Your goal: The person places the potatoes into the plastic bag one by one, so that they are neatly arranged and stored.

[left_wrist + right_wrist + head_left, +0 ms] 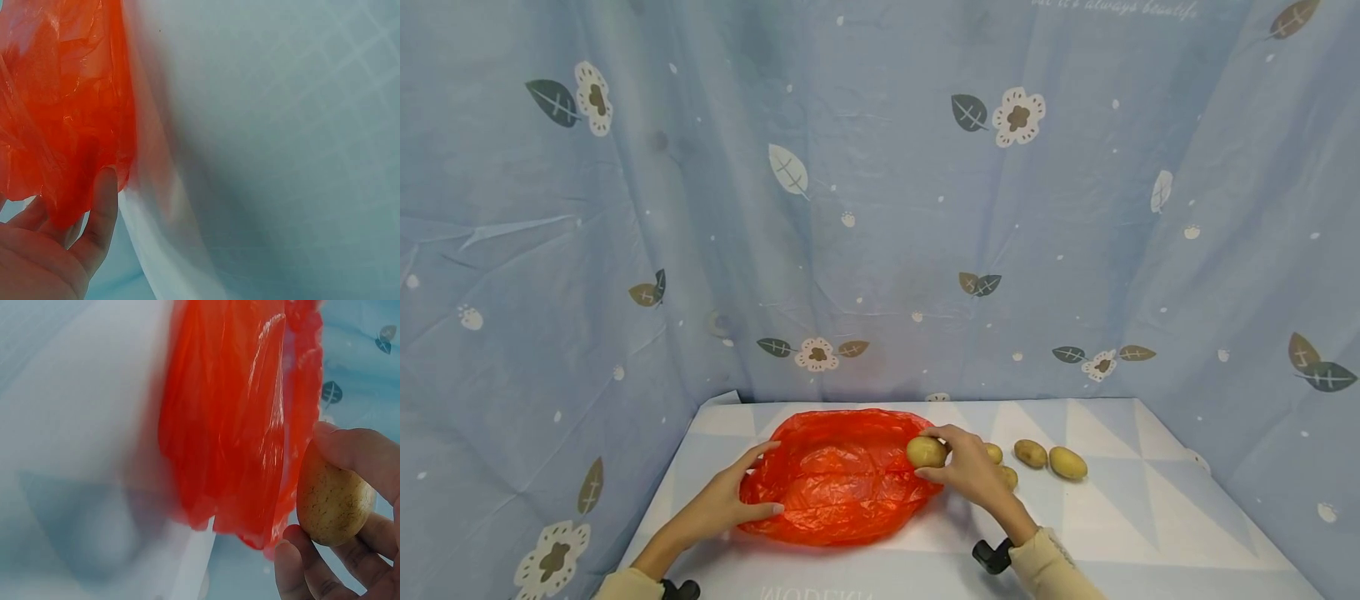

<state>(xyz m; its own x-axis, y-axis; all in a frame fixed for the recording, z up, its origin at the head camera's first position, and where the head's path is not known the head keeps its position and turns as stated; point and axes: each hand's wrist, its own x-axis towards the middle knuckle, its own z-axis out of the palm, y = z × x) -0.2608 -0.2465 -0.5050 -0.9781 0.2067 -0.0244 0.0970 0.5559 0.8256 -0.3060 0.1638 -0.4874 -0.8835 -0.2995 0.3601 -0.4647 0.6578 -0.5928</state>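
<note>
A thin red plastic bag [842,487] lies on the table with its mouth spread wide. My left hand [718,498] holds the bag's left end, thumb on the near side and fingers on the far side. At the opposite end, my right hand [964,467] grips a yellow-brown potato [926,452] between thumb and fingers, at the bag's right rim. In the right wrist view the potato [334,497] appears beside the red film, its skin finely marked. The left wrist view shows the thumb touching the bag [75,94], with some fingers hidden behind it.
Right of the bag, more potatoes [1067,463] lie on the white and pale-blue patterned table cover [1120,525]; two are partly hidden behind my right hand. A blue curtain [880,250] with flowers and leaves hangs behind and along both sides.
</note>
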